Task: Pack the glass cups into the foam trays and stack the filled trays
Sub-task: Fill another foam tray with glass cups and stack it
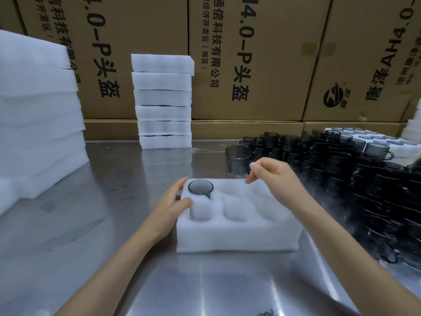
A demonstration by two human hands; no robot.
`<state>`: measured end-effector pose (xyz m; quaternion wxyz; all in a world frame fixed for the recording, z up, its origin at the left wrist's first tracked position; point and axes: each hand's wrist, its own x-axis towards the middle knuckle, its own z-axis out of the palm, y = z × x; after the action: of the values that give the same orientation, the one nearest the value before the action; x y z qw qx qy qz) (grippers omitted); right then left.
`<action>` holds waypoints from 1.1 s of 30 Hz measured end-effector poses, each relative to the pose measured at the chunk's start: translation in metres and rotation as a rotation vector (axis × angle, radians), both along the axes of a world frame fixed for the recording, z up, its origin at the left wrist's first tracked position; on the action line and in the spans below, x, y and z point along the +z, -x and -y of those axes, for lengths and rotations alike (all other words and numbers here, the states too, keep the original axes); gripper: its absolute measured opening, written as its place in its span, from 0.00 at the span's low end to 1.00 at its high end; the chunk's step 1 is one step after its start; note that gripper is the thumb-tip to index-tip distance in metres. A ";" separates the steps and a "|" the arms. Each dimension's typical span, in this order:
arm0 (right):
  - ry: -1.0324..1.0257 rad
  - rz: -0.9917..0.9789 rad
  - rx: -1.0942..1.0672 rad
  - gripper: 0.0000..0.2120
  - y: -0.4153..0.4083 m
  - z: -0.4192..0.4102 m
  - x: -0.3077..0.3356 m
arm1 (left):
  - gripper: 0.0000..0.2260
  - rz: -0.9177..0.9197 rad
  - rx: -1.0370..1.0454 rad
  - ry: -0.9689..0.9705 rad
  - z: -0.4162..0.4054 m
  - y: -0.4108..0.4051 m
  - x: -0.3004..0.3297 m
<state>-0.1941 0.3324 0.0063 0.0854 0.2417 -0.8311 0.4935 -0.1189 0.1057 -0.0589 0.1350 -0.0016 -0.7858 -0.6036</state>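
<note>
A white foam tray (237, 238) with round pockets lies on the steel table in front of me. One dark glass cup (200, 187) sits in its far-left pocket; the other visible pockets hold nothing. My left hand (173, 201) rests against the tray's left end, fingers straight, thumb on the top edge. My right hand (268, 172) hovers above the tray's far edge with loosely bent fingers and nothing in it. A smoky glass cup (237, 160) stands just beyond that hand. Many dark glass cups (341, 169) crowd the table on the right.
A stack of several filled foam trays (163, 101) stands at the back centre. A tall pile of foam trays (38, 124) fills the left. Another tray with cups (373, 139) lies at the far right. Cardboard boxes (250, 65) wall off the back.
</note>
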 end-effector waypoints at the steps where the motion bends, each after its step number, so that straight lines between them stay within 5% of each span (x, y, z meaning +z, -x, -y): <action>1: -0.054 0.002 0.008 0.15 -0.003 0.004 -0.003 | 0.25 0.003 0.002 -0.004 0.001 0.000 0.000; 9: -0.340 0.015 -0.049 0.18 -0.006 0.010 -0.011 | 0.23 -0.005 -0.014 -0.018 -0.001 0.000 0.000; 23: -0.311 0.016 -0.099 0.17 -0.008 0.008 -0.016 | 0.19 -0.007 -0.024 0.019 -0.002 -0.003 0.000; 33: -0.219 -0.038 -0.112 0.07 -0.006 0.005 -0.016 | 0.28 0.026 0.052 0.122 0.004 -0.003 0.008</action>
<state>-0.1882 0.3271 -0.0102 0.1019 0.2120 -0.8904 0.3896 -0.1157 0.1019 -0.0504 0.1401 0.0182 -0.8226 -0.5508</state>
